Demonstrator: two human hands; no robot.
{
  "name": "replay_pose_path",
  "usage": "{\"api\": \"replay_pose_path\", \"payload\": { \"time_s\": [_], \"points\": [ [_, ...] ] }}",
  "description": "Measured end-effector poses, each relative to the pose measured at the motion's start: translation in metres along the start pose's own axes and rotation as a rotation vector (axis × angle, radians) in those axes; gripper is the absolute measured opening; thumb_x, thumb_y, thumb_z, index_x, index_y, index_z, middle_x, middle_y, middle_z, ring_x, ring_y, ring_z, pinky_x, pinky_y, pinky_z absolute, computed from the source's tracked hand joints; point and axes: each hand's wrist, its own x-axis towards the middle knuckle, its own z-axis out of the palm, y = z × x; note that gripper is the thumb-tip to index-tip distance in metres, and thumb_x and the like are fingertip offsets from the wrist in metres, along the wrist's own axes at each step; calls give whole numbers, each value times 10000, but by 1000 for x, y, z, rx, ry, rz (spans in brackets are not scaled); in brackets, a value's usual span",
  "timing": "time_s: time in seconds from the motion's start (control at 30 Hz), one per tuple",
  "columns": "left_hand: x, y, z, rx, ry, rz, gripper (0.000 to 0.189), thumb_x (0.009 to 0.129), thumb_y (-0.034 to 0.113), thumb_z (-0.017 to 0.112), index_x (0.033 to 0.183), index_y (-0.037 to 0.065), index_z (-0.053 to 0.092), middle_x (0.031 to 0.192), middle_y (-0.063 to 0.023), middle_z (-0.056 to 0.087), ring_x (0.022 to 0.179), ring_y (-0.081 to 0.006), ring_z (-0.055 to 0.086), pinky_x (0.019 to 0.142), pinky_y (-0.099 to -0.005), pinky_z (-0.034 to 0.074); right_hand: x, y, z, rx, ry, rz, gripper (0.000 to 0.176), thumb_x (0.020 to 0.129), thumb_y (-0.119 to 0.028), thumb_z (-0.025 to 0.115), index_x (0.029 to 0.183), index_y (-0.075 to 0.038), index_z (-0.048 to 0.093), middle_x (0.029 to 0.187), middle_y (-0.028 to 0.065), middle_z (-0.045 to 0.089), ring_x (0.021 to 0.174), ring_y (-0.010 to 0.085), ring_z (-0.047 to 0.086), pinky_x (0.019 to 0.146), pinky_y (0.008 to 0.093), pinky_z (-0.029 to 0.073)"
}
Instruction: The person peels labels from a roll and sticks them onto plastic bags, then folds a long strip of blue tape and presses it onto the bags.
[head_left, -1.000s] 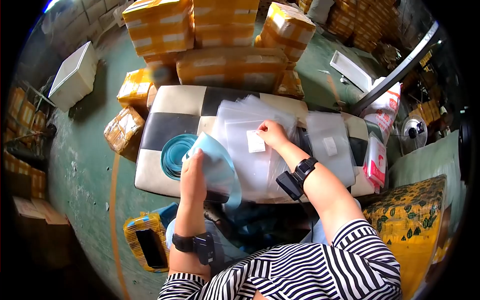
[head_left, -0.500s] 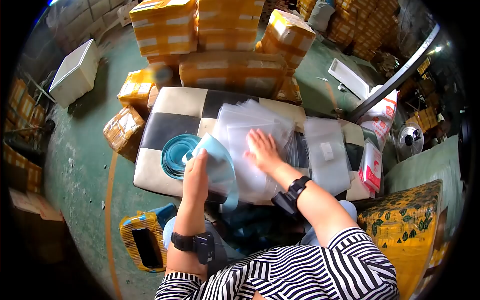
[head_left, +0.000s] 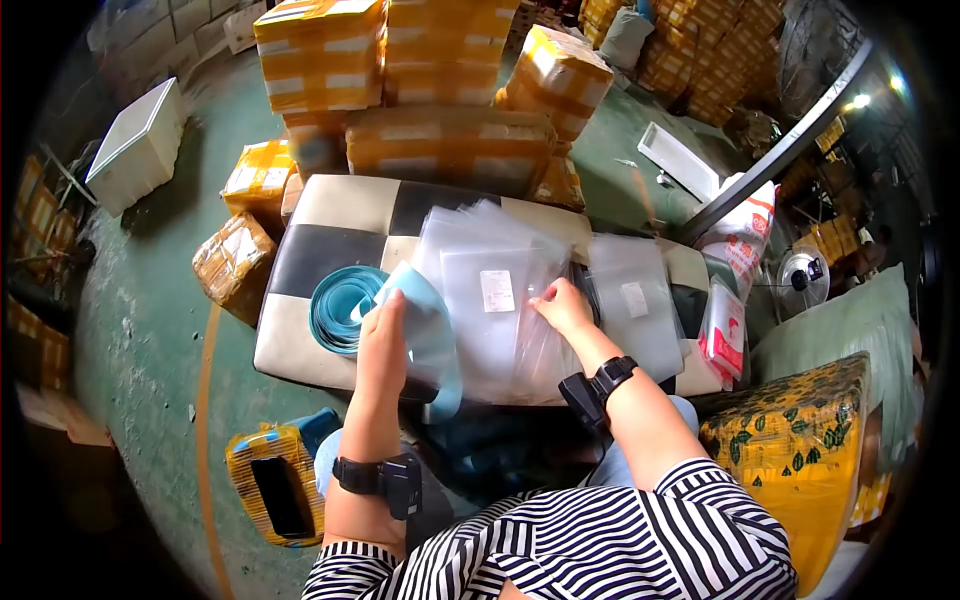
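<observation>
A roll of light-blue strip (head_left: 330, 318) lies on the black-and-white checkered padded surface (head_left: 340, 205). Its loose length (head_left: 428, 325) runs up between the thumb and fingers of my left hand (head_left: 382, 338), closed on it, and hangs down past the front edge. To the right, clear flat plastic bags (head_left: 470, 250) lie overlapped in a fanned pile. A white printed label (head_left: 496, 291) sits on the top one. With fingertips pinched together, my right hand (head_left: 566, 308) grips the right edge of a clear bag in this pile.
Another stack of clear bags (head_left: 615, 265) lies right of the pile, with a red-and-white packet (head_left: 722, 330) beyond it. Taped cartons (head_left: 450, 150) stand behind the padded surface. A phone (head_left: 282, 497) rests on a taped box at lower left. A slanted metal pole (head_left: 775, 155) rises at right.
My right hand has moved from lying flat on the pile to pinching a bag's right edge, uncovering the label. My left hand keeps hold of the blue strip. The view has shifted slightly.
</observation>
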Motion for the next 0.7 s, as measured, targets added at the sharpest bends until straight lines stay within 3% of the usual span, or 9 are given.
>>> {"api": "replay_pose_path", "payload": {
  "time_s": [0.07,0.17,0.27,0.33,0.47,0.5,0.67,0.7],
  "points": [
    [0,0,-2,10,15,12,302,887,267,435,811,5,565,750,-16,552,644,-74,499,574,-201,396,6,9,9,152,-28,-45,327,716,-249,658,920,-44,506,746,101,597,676,220,582,631,318,472],
    [2,-2,-7,-4,25,30,289,885,262,442,817,12,569,753,-15,554,652,-74,503,578,-200,398,1,14,12,274,269,-285,155,774,-176,586,858,-56,536,708,99,605,670,221,592,591,319,462],
    [2,-3,-5,12,33,43,291,885,270,445,836,14,575,762,-24,568,656,-82,523,581,-193,406,-6,9,-22,811,218,-78,51,824,-90,505,845,-58,539,633,61,573,523,142,538,470,281,417],
    [1,-3,-6,68,18,71,284,880,268,457,852,7,566,765,-36,571,675,-100,537,600,-205,425,10,36,-55,858,395,-98,76,846,-81,475,846,-55,546,604,26,542,454,78,463,410,234,361],
    [2,-4,-2,-35,40,23,284,878,267,468,861,4,575,752,-24,575,644,-94,537,588,-199,425,37,121,-113,733,245,-58,86,841,-111,495,871,-57,554,599,13,530,450,85,442,398,230,346],
    [1,-4,1,-35,45,26,282,878,265,469,862,4,574,753,-24,575,649,-94,537,590,-198,424,37,132,-118,676,211,30,91,841,-120,495,870,-55,554,596,17,528,454,89,445,396,235,345],
    [3,-6,2,23,30,-25,298,862,297,487,880,7,557,806,-55,577,722,-125,560,656,-236,454,46,192,-108,401,102,163,114,848,-128,459,900,-63,539,592,25,514,483,105,467,396,243,353],
    [3,-7,1,44,33,-23,297,860,296,491,880,8,558,801,-56,577,723,-128,561,655,-235,455,50,201,-105,325,152,166,123,840,-137,467,898,-58,542,608,47,535,516,153,502,441,275,386]
  ]
}}
